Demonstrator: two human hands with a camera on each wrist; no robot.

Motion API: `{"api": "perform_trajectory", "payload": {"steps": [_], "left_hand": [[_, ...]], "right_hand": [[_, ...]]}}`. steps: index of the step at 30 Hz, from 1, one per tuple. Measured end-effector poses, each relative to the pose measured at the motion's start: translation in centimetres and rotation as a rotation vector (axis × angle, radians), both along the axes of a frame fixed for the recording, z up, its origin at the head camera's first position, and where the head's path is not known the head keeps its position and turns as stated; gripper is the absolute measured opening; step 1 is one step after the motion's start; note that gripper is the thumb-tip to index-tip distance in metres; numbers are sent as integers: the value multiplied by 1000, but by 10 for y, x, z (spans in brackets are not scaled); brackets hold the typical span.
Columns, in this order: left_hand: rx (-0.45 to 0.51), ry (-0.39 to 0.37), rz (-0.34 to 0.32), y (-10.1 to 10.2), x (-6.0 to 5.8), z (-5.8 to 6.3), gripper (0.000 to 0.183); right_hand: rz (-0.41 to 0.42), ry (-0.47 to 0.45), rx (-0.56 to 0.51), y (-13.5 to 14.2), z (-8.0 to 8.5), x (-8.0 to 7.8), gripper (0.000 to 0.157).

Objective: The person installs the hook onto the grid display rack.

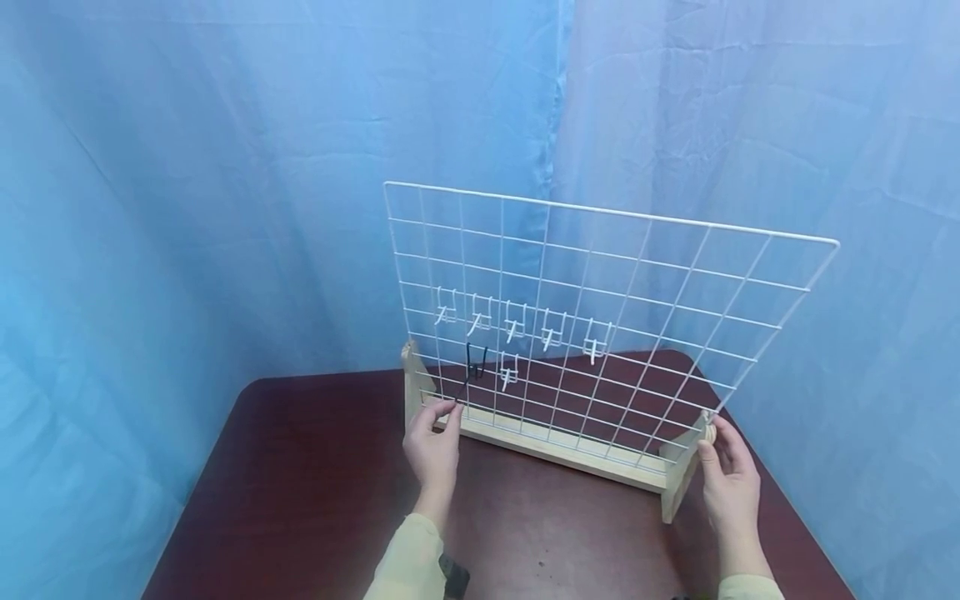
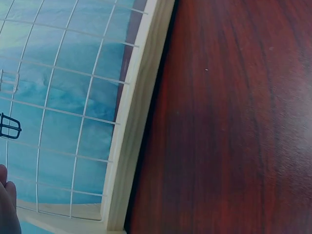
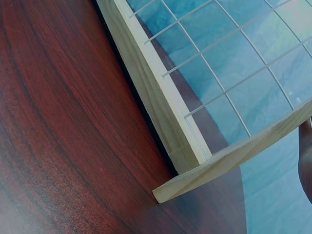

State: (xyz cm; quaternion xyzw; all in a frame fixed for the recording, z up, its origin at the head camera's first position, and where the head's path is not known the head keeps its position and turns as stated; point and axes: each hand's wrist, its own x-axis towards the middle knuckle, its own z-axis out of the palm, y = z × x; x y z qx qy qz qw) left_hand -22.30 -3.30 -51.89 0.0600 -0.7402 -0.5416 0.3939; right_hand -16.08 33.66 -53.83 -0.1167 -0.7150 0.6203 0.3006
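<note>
A white wire grid panel [image 1: 550, 204] stands tilted in a pale wooden stand [image 1: 555, 454]. Several white hooks [image 1: 592, 348] hang on its wires, most in one row with one lower down. A black hook [image 1: 477, 367] is at the lower left of the grid, beside the lower white hook. My left hand [image 1: 435, 450] pinches the black hook's prong between thumb and fingertips; the left wrist view shows its looped back [image 2: 10, 127]. My right hand [image 1: 731, 483] grips the upper end of the stand's right side piece [image 3: 219, 163], fingers behind and thumb in front.
The stand rests on a dark red wood-grain table [image 1: 315, 483], whose rounded far corners show. Blue curtains [image 1: 262, 167] hang behind and at both sides. A dark object [image 1: 453, 575] sits by the left sleeve.
</note>
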Motion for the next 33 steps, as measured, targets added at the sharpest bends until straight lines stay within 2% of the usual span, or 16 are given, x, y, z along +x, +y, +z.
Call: {"api": "perform_trajectory", "payload": {"steps": [7, 11, 16, 21, 24, 28, 30, 33], "left_hand": [[-62, -7, -10, -9, 10, -6, 11], [-117, -33, -36, -21, 15, -8, 12], [-211, -68, -75, -39, 21, -12, 13], [-338, -56, -120, -56, 26, -10, 14], [-392, -60, -141, -62, 30, -4, 15], [-443, -86, -167, -69, 37, 3, 16], [-466, -99, -181, -72, 40, 4, 18], [-505, -105, -194, -76, 44, 5, 21]], "right_hand": [[-1, 12, -16, 2, -1, -5, 43], [-14, -29, 31, 2, 1, -5, 44], [-26, -57, 141, 3, 5, -2, 44], [-40, -38, 265, 3, 10, 3, 45], [-95, 41, 401, 1, 12, 5, 45], [-180, 255, 565, -3, 16, 6, 42], [-198, 341, 610, -5, 18, 6, 39], [-219, 419, 658, -11, 22, 6, 36]]}}
